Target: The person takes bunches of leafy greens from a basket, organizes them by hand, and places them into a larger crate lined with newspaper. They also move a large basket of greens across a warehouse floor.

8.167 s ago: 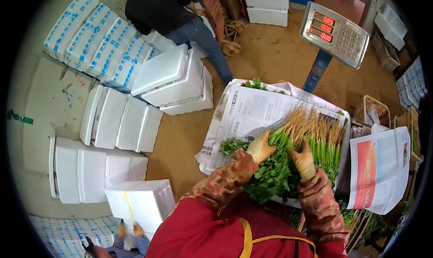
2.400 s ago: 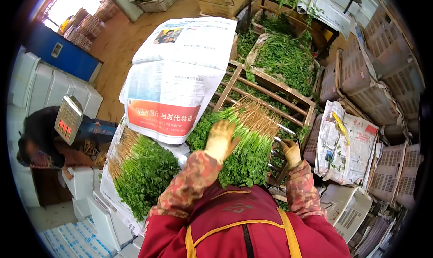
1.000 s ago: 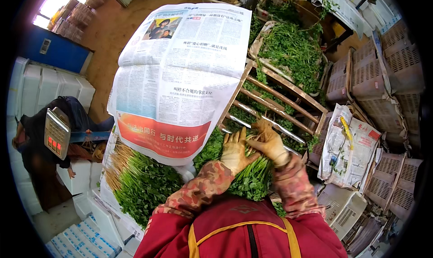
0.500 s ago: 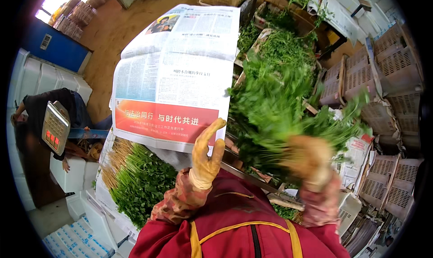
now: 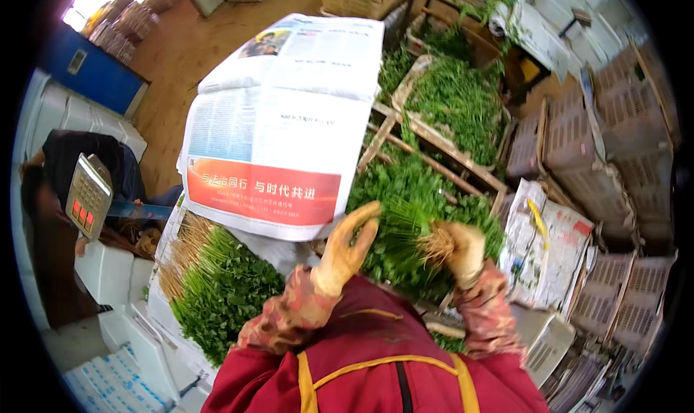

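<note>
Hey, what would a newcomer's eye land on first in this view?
Probably the big newspaper sheet with its red band, left of the middle. Then the leafy green bunch right of centre, gripped near its roots by the right hand. A scale with a lit red display stands at far left.

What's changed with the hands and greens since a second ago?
The left hand, open, has moved left toward the newspaper sheet. The right hand still grips the rooted bunch, now turned round, leafy end away and leftward. The newspaper sheet and the laid-out greens stayed put.
</note>
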A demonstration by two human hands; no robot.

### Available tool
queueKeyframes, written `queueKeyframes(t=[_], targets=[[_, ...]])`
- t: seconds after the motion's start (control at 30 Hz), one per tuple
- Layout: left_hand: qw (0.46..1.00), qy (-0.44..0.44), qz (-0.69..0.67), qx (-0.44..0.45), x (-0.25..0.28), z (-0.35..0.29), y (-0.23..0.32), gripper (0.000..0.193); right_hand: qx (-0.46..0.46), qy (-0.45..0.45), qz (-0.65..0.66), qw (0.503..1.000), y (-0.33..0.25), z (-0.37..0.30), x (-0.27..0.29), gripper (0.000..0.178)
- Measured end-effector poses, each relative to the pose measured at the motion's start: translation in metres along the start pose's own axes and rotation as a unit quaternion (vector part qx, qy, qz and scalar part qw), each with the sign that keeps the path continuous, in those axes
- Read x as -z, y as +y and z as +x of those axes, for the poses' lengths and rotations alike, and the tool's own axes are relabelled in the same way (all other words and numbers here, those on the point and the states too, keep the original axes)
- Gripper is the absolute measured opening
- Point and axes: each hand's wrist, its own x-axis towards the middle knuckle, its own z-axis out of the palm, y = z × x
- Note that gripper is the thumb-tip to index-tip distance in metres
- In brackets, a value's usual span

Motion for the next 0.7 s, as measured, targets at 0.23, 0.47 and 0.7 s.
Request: queueKeyframes(t=[0.23,0.47,0.7], targets=[[0.952,-0.227,-0.069,-0.193,-0.053,0.094,0.047,0.036,0.249,-0.07,-0.084,0.962,-0.078,0.002,0.068,0.022],[0.752,-0.646,0.103,0.081,-0.142,0.012,-0.067,0.05,-0.279,-0.215,0.39,0.851,-0.061,-0.017,0.034,0.015],[0.838,-0.4,0.101,0.356,-0.063,0.063,-0.132,0.07,-0.154,-0.127,0.327,0.924,0.066,0.002,-0.084,0.021]])
